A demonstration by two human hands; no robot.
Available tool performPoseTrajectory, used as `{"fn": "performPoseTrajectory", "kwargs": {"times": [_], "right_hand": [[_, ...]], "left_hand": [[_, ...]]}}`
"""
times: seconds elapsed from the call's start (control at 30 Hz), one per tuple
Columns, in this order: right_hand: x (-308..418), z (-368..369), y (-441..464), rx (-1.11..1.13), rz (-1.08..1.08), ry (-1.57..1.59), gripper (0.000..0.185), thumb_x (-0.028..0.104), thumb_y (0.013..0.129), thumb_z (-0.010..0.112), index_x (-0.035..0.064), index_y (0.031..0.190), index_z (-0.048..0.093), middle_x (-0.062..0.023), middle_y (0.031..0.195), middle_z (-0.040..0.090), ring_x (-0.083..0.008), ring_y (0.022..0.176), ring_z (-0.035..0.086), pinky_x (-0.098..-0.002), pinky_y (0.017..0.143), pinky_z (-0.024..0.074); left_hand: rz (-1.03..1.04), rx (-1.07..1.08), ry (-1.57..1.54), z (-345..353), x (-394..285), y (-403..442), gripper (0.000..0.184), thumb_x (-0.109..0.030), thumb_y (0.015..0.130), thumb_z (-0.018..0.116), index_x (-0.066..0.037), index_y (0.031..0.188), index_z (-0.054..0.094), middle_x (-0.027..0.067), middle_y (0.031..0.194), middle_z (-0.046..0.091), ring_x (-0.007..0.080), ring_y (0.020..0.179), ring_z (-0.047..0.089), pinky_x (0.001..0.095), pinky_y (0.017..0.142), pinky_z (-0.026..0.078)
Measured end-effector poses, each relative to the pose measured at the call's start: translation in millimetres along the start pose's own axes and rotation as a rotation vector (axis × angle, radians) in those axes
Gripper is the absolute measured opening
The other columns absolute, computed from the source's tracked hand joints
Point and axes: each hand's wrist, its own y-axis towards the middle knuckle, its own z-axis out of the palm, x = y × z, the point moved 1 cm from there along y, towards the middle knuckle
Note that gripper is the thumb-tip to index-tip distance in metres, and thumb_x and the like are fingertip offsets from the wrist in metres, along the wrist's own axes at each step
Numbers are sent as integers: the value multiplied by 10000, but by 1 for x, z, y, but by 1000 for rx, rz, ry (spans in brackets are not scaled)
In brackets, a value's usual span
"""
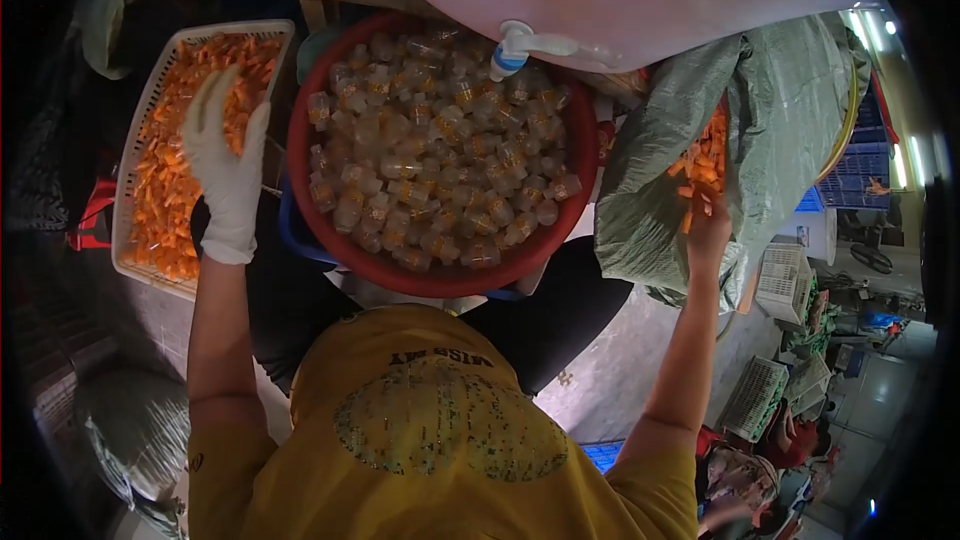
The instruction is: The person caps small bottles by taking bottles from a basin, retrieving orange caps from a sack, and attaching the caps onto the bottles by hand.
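Orange pieces (158, 185) — small, bright (heaped in basket (155, 276)).

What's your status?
Left hand open over orange pieces in white basket. Right hand at orange pieces in woven sack, grip unclear. Red tub of clear bottles between; tap over far rim.

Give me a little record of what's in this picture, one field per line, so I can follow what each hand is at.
Left hand: white-gloved, fingers spread, at the orange pieces in the white basket
Right hand: bare, at more orange pieces in the mouth of the green sack; grip unclear
Between the hands: red tub heaped with small clear containers
Above the tub: white-and-blue tap
Clothing: yellow shirt
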Motion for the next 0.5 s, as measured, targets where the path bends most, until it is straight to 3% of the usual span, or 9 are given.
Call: {"fn": "performPoseTrajectory", "kwargs": {"times": [0.03, 0.1, 0.13, 0.2, 0.27, 0.33, 0.4, 0.47, 0.5], "right_hand": [[-5, 0, 2, 53, 24, -107, 228, 20, 890, 536, 49, 1084, 653, -149, 1044, 679, -375, 977, 622, -402, 880, 483], [-24, 12, 8, -11, -363, -346, 302, -13, 826, 543, 63, 1104, 637, -143, 1106, 653, -379, 1095, 554, -441, 937, 451], [-29, 15, 9, 58, -415, -337, 407, -27, 779, 549, 93, 1161, 621, -143, 1068, 632, -379, 1085, 538, -456, 920, 448], [-32, 23, 9, -47, -494, -463, 370, -44, 778, 546, 80, 1117, 624, -148, 1134, 601, -380, 1068, 541, -456, 935, 445], [-12, 17, 4, -99, -507, -320, 325, -82, 772, 575, 62, 1061, 617, -136, 1123, 571, -333, 1011, 559, -401, 872, 463], [11, 11, 1, -182, -552, -104, 322, -100, 761, 607, 56, 1043, 609, -128, 1110, 556, -309, 970, 560, -361, 828, 463], [49, -3, -7, -210, -414, 57, 221, -54, 819, 662, 41, 1003, 586, -56, 949, 573, -187, 829, 559, -289, 734, 444], [65, -8, -7, -201, -212, 322, 154, 45, 886, 679, 44, 996, 571, -3, 835, 584, -80, 755, 534, -224, 703, 439], [80, -12, -9, -217, -228, 346, 154, 58, 893, 674, 39, 1002, 566, -9, 838, 585, -81, 758, 536, -219, 703, 439]], "left_hand": [[-8, 182, 22, 13, 3, -3, 446, -95, 829, 692, -155, 1260, 598, 149, 1335, 511, 327, 1219, 477, 447, 1037, 376], [71, 412, 66, 43, 0, -15, 408, -71, 828, 679, -183, 1218, 631, 142, 1442, 416, 335, 1323, 380, 438, 1092, 331], [162, 462, 82, 59, -5, -21, 374, -69, 832, 676, -181, 1189, 651, 132, 1498, 358, 336, 1388, 312, 426, 1130, 299], [187, 631, -99, 82, -3, -29, 313, -63, 838, 675, -147, 1139, 660, 103, 1558, 261, 329, 1445, 203, 432, 1162, 248], [68, 630, -233, 91, -14, -29, 236, -101, 845, 691, -121, 1077, 651, 83, 1567, 256, 316, 1458, 180, 420, 1149, 269], [-116, 569, -549, 93, -33, -31, 138, -102, 882, 644, -80, 1014, 614, 99, 1449, 445, 314, 1386, 341, 385, 1124, 301], [-352, 600, -883, 92, -59, -39, 156, -71, 884, 593, -58, 1038, 582, 108, 1224, 625, 317, 1230, 516, 389, 1078, 350], [-179, 591, -487, 87, -78, -42, 190, -71, 863, 604, -63, 1051, 576, 126, 1145, 641, 323, 1159, 543, 402, 1014, 394], [-170, 583, -397, 94, -76, -47, 237, -78, 845, 614, -81, 1080, 585, 138, 1082, 641, 335, 1094, 555, 412, 972, 408]]}}
